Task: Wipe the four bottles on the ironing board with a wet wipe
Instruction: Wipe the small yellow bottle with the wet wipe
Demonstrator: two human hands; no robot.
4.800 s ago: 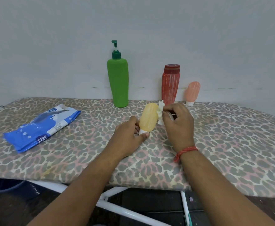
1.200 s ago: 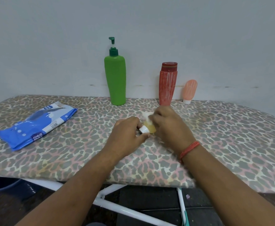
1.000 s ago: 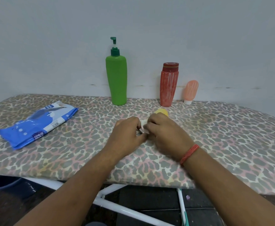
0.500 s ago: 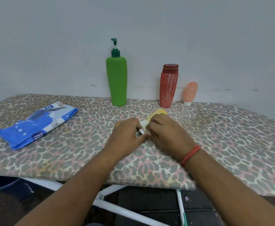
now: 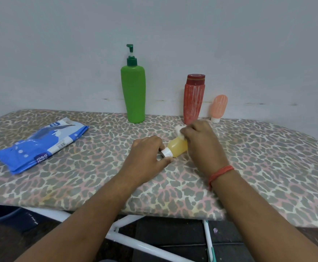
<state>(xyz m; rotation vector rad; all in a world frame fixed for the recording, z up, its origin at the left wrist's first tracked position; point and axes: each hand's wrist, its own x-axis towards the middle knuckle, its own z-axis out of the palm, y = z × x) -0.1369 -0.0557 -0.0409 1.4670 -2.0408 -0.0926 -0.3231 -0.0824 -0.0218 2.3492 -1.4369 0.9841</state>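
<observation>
I see the small, rounded yellow bottle (image 5: 177, 148) lying tilted on the leopard-print ironing board (image 5: 248, 167). The left hand (image 5: 147, 157) pinches its white cap, and the right hand (image 5: 201, 142) curls over its far end, clutching a crumpled white wet wipe (image 5: 180, 131). At the wall stand a smooth green pump bottle (image 5: 133, 93), a ribbed red bottle (image 5: 193, 100) and a small peach tube (image 5: 218, 108). A glossy blue wipes pack (image 5: 41, 144) lies well to the left.
</observation>
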